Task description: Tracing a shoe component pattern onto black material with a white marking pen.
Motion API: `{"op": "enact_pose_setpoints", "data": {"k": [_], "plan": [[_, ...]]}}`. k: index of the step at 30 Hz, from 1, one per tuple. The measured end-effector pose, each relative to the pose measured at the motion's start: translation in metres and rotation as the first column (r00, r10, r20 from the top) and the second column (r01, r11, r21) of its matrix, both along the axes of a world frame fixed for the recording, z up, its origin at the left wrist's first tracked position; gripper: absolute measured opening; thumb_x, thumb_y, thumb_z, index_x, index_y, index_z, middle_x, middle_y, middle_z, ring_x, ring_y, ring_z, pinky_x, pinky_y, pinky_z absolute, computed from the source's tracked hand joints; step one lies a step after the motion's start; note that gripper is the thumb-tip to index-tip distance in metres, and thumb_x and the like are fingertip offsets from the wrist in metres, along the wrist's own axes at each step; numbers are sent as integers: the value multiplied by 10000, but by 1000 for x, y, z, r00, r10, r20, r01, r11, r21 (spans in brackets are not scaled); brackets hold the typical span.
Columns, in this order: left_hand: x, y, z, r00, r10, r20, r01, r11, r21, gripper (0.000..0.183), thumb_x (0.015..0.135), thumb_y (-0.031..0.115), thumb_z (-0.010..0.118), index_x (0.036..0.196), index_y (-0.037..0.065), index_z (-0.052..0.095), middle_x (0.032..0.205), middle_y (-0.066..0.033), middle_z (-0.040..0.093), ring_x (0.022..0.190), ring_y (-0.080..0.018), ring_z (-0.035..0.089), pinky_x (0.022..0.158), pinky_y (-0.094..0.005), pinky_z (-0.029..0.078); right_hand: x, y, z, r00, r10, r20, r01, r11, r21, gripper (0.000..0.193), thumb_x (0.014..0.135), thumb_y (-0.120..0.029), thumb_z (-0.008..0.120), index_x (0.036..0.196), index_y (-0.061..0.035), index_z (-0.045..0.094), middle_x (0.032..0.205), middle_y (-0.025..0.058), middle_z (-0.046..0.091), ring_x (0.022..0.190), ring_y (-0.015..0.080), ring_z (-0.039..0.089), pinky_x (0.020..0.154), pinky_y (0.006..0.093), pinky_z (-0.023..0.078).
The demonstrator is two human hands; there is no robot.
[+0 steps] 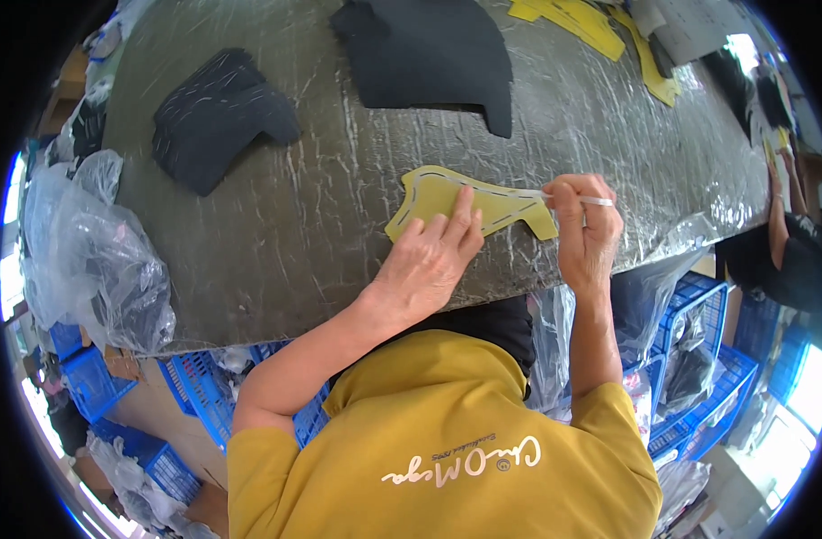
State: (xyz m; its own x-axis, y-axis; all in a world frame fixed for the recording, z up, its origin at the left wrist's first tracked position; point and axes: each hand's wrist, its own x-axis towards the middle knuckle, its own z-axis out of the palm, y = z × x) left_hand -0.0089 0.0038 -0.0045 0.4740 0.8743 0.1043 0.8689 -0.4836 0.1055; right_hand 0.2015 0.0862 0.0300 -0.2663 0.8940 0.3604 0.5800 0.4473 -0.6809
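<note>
On the dark, worn tabletop lies a flat yellow template [438, 199], with a line of dash-like slots or marks following its outline. My left hand [433, 256] rests flat on its middle, fingers stretched out and apart, the index finger reaching toward its upper edge. At the template's right end, my right hand [586, 225] is closed around a slim white pen [596, 201]. The pen lies nearly level, its left end close to the dashed line. Whether that end touches the template, I cannot tell.
Farther back on the table [249, 269] lie a dark cut piece [218, 121], a larger dark piece [433, 54] and yellow templates [581, 27]. Clear plastic bags [96, 251] hang at the left edge. Blue crates [698, 305] stand below the near edge. Another person's arm [777, 216] shows far right.
</note>
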Motion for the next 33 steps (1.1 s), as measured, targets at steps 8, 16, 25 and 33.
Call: {"op": "enact_pose_setpoints", "data": {"k": [8, 16, 25, 33], "plan": [[4, -7, -10, 987, 54, 150, -25, 982, -186, 339, 850, 119, 592, 1174, 37, 652, 1216, -156, 625, 1038, -289, 597, 842, -446, 463, -77, 13, -9, 896, 442, -51, -444, 893, -66, 101, 932, -129, 666, 892, -46, 706, 893, 36, 696, 840, 251, 635, 910, 384, 429], [3, -5, -22, 958, 40, 285, -52, 998, 36, 294, 872, 124, 581, 1137, 48, 682, 1135, -160, 652, 1095, -314, 606, 901, -470, 463, -92, 16, -12, 827, 561, 30, -556, 825, -98, 109, 927, -135, 668, 867, -49, 698, 876, 32, 688, 828, 252, 622, 913, 402, 429], [6, -8, -18, 976, 57, 212, -55, 998, -18, 343, 855, 142, 606, 1185, 67, 662, 1131, -94, 608, 1007, -256, 589, 819, -408, 453, -84, 30, -9, 818, 567, 101, -569, 822, -13, 83, 920, -125, 686, 857, -71, 687, 842, 23, 669, 811, 243, 614, 893, 398, 430], [5, -7, -14, 978, 75, 196, -73, 997, -15, 370, 829, 125, 621, 1197, 86, 644, 1088, -63, 587, 886, -202, 546, 750, -354, 425, -87, 38, -11, 859, 505, 83, -508, 861, 22, 84, 933, -93, 653, 868, -54, 687, 851, 33, 667, 805, 251, 606, 884, 396, 423]]}}
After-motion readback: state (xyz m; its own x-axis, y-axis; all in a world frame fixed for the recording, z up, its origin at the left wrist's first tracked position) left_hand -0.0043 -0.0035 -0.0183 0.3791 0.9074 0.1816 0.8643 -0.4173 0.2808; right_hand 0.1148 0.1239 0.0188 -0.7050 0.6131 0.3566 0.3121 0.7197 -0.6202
